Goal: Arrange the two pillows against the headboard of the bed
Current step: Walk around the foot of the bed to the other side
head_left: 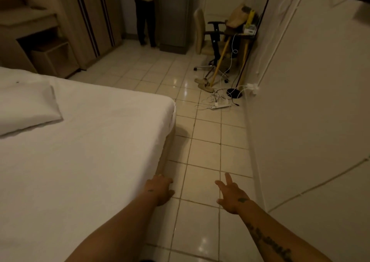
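A white pillow (28, 107) lies flat on the bed (96, 141), at the left edge of the view. The bed is covered by a white sheet and fills the left half. No second pillow and no headboard are in view. My left hand (161, 189) hangs at the bed's right side edge with fingers loosely curled, holding nothing. My right hand (232, 195) is over the tiled floor, fingers spread apart and empty. Both hands are far from the pillow.
A tiled aisle (208, 141) runs between the bed and the right wall (310, 111). Ahead lie a power strip with cables (219, 106), mop handles (220, 59) and an office chair (208, 35). A person (145, 15) stands by a fridge (175, 17). Wardrobe and shelves stand at the left.
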